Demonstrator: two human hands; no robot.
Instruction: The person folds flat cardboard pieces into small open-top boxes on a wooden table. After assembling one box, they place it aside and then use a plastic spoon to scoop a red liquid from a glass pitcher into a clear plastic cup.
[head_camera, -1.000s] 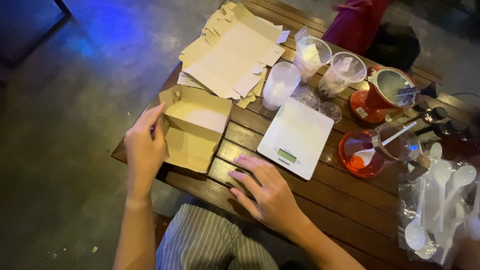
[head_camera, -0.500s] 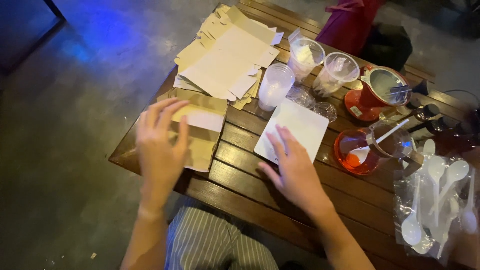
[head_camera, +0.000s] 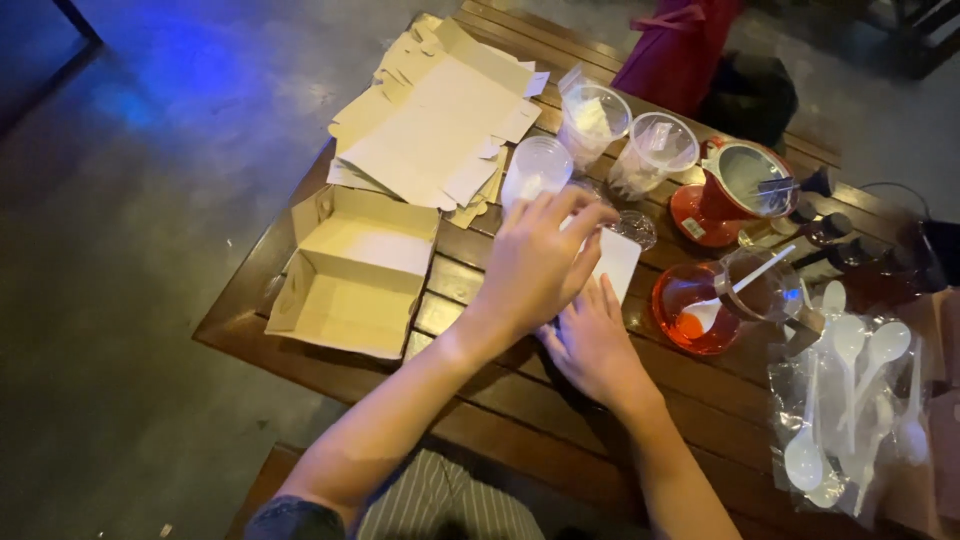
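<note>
A white digital scale (head_camera: 617, 262) lies on the slatted wooden table (head_camera: 480, 385), mostly hidden under my hands. My left hand (head_camera: 535, 265) reaches across and curls over the top of the scale, fingers spread toward its far edge. My right hand (head_camera: 590, 345) sits just below, its fingers pressed against the scale's near edge. An open, empty cardboard box (head_camera: 350, 275) stands to the left, apart from both hands.
Flat cardboard blanks (head_camera: 440, 120) are stacked at the back left. Three clear plastic cups (head_camera: 595, 115) stand behind the scale. To the right are a red dripper (head_camera: 735, 185), a red bowl with a white spoon (head_camera: 695, 310) and a bag of white spoons (head_camera: 850, 400).
My left hand has left the cardboard box and swung right onto the scale. My right hand has slid back to the scale's near edge.
</note>
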